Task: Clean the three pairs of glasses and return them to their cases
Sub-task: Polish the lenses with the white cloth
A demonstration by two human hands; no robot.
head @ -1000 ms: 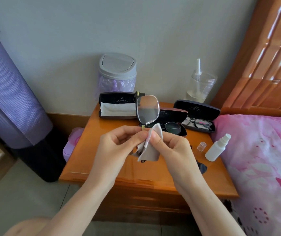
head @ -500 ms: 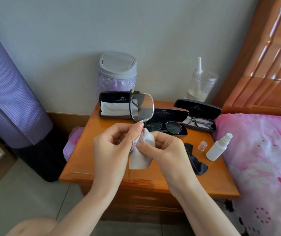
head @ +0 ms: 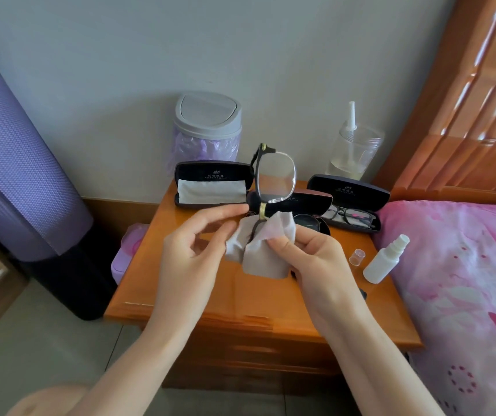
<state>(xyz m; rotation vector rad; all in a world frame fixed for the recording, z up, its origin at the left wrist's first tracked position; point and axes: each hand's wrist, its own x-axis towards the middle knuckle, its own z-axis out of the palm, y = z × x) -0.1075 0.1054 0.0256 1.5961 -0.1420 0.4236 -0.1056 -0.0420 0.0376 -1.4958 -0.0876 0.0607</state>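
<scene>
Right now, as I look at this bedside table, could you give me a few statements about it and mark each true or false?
1. The right hand pinches a grey cleaning cloth round the lower part of the glasses. True.
2. All three cases are shut. False: the bin-side case, the middle case and the bed-side case all stand open.
3. The bin-side case holds a pair of spectacles. False: only a white cloth shows in it.
4. The spray bottle has its clear cap off, lying beside it. True.
</scene>
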